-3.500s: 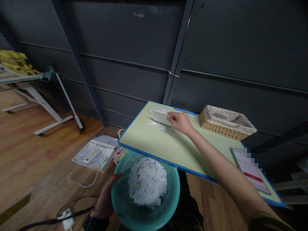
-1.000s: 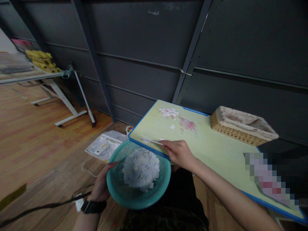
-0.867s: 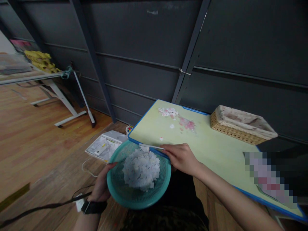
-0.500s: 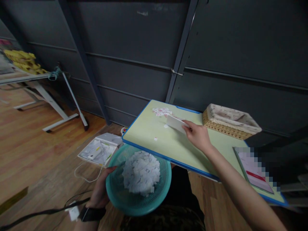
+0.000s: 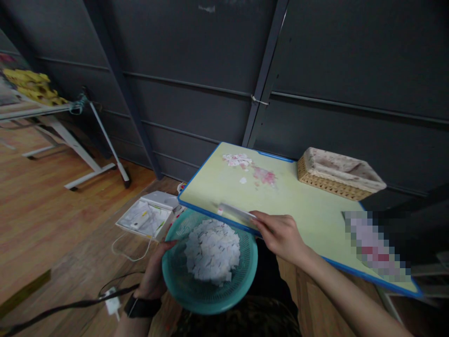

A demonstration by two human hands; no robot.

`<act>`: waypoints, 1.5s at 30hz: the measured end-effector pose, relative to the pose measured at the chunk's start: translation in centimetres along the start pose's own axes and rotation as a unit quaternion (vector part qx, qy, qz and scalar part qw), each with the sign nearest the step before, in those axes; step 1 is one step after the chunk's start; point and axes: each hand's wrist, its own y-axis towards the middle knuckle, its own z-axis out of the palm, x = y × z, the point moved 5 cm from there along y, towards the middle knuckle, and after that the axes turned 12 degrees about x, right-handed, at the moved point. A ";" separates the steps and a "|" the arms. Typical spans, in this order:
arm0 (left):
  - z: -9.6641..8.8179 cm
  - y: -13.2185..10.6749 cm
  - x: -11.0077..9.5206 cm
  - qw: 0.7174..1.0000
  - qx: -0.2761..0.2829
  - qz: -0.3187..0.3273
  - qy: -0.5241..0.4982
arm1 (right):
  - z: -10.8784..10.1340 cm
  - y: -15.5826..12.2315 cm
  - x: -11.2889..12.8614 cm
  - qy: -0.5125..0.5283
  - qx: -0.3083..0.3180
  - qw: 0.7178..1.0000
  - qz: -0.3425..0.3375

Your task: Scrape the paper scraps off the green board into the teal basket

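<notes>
Left hand [image 5: 156, 270] grips the colander [image 5: 210, 303], scraps [image 5: 212, 252] heaped inside it; right hand [image 5: 280, 232] pinches a card [image 5: 237, 213] at the surface [image 5: 301, 210], just beyond the colander. Scraping seems in hand, and the next push likely calls for a steady colander under the surface's edge

The teal basket [image 5: 196, 302] hides most fingers of my left hand [image 5: 157, 267], and its own far rim is lost beneath the edge of the bench [image 5: 298, 206]. The white card [image 5: 235, 213] in my right hand [image 5: 280, 234] is blurred. Both my forearms run off the bottom of the frame. At right, coarse squares mask the sheet [image 5: 372, 243]. At upper left, I can't make out the yellow thing [image 5: 31, 86]; its table [image 5: 35, 111] is cut by the left edge.
</notes>
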 end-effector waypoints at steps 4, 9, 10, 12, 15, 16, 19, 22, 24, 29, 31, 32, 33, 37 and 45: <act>0.0 -0.1 0.0 0.999 -0.001 -0.001 0.032 | -1.1 -0.1 0.5 0.045 -0.010 0.999 0.013; 0.1 -0.2 0.0 0.999 -0.008 -0.007 0.037 | -2.7 -0.1 -1.6 -0.018 -0.081 0.993 0.087; 0.1 -0.2 0.1 0.999 -0.008 -0.007 0.034 | -2.8 -0.1 -1.8 -0.029 -0.081 0.993 0.086; 0.2 -0.2 0.1 1.000 -0.001 -0.006 0.029 | -2.8 -0.2 -2.0 -0.044 -0.080 0.993 0.073; 0.2 -0.1 0.0 1.000 0.007 0.005 0.022 | -2.4 -0.4 -1.8 -0.062 -0.064 0.995 0.046; 0.1 0.0 0.0 1.000 0.008 0.008 0.024 | -2.2 -0.5 -1.7 -0.070 -0.054 0.995 0.038; 0.0 0.1 0.1 0.999 0.019 0.003 0.040 | -1.8 -0.7 -1.9 -0.093 -0.036 0.995 0.024; -0.1 0.3 0.5 0.999 0.031 -0.011 0.043 | -2.0 -0.8 -2.4 -0.100 -0.048 0.993 0.041; -0.1 0.4 0.6 0.999 0.039 -0.007 0.034 | -2.3 -0.9 -3.1 -0.095 -0.065 0.991 0.071; 0.1 0.7 1.3 0.998 0.061 0.002 0.026 | -2.5 -1.2 -4.7 -0.076 -0.057 0.988 0.120; 0.2 0.9 1.8 0.997 0.067 -0.012 0.029 | -3.2 -1.7 -5.5 -0.056 -0.079 0.982 0.163; 0.2 0.9 2.1 0.997 0.072 -0.017 0.030 | -3.8 -2.0 -5.8 -0.034 -0.092 0.978 0.186; 0.2 1.0 2.4 0.996 0.076 -0.020 0.031 | -4.3 -2.2 -6.2 -0.001 -0.102 0.974 0.204; 0.3 1.1 3.7 0.995 0.084 -0.046 0.030 | -5.9 -3.3 -6.5 0.144 -0.099 0.962 0.212; 1.9 0.4 5.5 0.987 0.111 -0.106 0.040 | -0.8 -4.2 -1.6 0.130 0.180 0.955 0.195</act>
